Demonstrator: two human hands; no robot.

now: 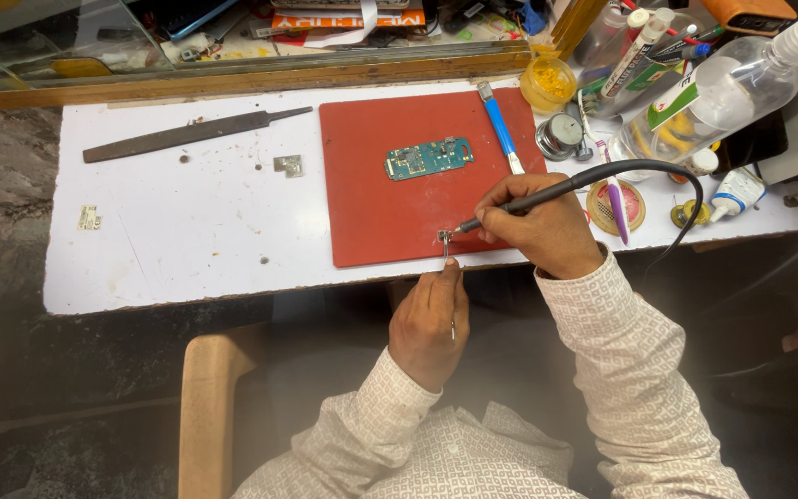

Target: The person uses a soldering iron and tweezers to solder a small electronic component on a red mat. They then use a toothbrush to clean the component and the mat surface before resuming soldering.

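My right hand (539, 224) grips a black soldering iron (547, 192) like a pen, its tip touching a tiny metal part (443, 237) near the front edge of the red mat (371, 203). Just below, my left hand (430, 319) pinches thin tweezers (448, 254) that hold that small part in place. A green-blue circuit board (428, 158) lies flat on the mat farther back, apart from both hands. The iron's black cable (667, 171) loops off to the right.
A white tabletop (187, 231) carries a long dark metal file (187, 136), a small metal shield piece (289, 165), a blue-handled tool (501, 129), a yellow pot (548, 83), a clear spray bottle (722, 97), tubes and tins at right. A wooden chair arm (210, 407) stands below left.
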